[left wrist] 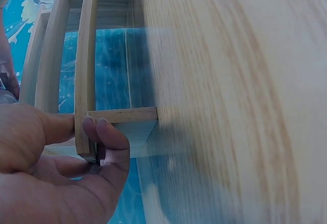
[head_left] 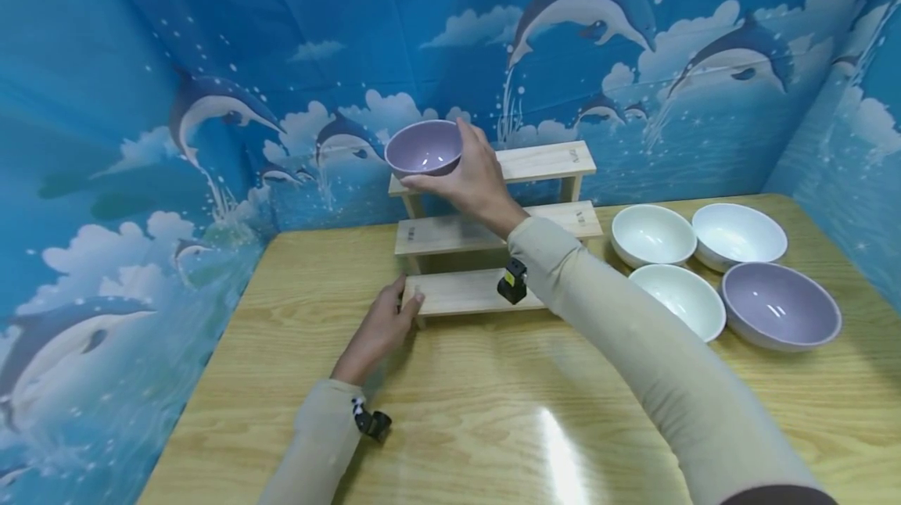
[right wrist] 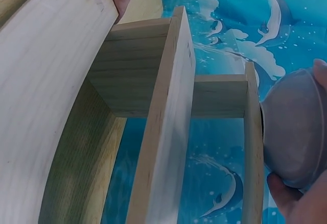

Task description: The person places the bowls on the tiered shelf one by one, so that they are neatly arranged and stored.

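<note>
At the left end of the top step of a three-step wooden stand (head_left: 457, 292), my right hand (head_left: 473, 177) grips a small purple bowl (head_left: 424, 147) by its sides. In the right wrist view the base of the bowl (right wrist: 294, 127) is right at the top board's surface. My left hand (head_left: 380, 327) pinches the left end of the lowest board. Its thumb and curled fingers show around that board's end (left wrist: 84, 132) in the left wrist view.
Right of the stand, on the wooden table (head_left: 296, 349), sit a pale green bowl (head_left: 651, 233), a white bowl (head_left: 737, 233), another pale bowl (head_left: 679, 300) and a larger purple bowl (head_left: 780, 306). A dolphin-print backdrop (head_left: 422, 20) stands close behind the stand.
</note>
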Tool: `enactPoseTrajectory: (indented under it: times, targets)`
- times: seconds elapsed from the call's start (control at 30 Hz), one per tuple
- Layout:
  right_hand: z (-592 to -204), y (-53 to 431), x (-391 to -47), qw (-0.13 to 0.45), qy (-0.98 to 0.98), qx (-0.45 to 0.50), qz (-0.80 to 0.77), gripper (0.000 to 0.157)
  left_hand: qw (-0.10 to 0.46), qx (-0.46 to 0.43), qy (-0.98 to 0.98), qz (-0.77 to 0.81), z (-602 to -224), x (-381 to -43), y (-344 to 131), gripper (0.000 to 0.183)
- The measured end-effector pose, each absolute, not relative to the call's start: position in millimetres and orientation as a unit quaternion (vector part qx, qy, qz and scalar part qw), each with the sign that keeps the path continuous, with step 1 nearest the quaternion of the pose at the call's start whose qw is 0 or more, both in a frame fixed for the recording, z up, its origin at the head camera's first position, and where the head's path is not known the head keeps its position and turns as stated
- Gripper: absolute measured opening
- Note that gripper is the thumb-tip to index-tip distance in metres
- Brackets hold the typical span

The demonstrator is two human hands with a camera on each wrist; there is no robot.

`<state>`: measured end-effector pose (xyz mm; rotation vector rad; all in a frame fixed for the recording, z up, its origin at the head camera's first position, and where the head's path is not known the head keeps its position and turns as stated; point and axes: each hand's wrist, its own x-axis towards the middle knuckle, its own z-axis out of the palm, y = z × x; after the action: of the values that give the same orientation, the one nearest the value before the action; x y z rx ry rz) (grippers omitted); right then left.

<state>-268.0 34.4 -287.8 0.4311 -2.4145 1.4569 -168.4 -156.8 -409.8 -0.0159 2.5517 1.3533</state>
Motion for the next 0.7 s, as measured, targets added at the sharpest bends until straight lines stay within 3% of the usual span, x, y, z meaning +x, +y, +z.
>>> enactPoseTrajectory:
  times: [0.7]
  targets:
    - [-285.5,34.0,-272.4,0.115,-0.844,0.124,0.509,0.121,0.120,-0.001,0.876,0.468,-411.0,-169.6,-156.4,0.065]
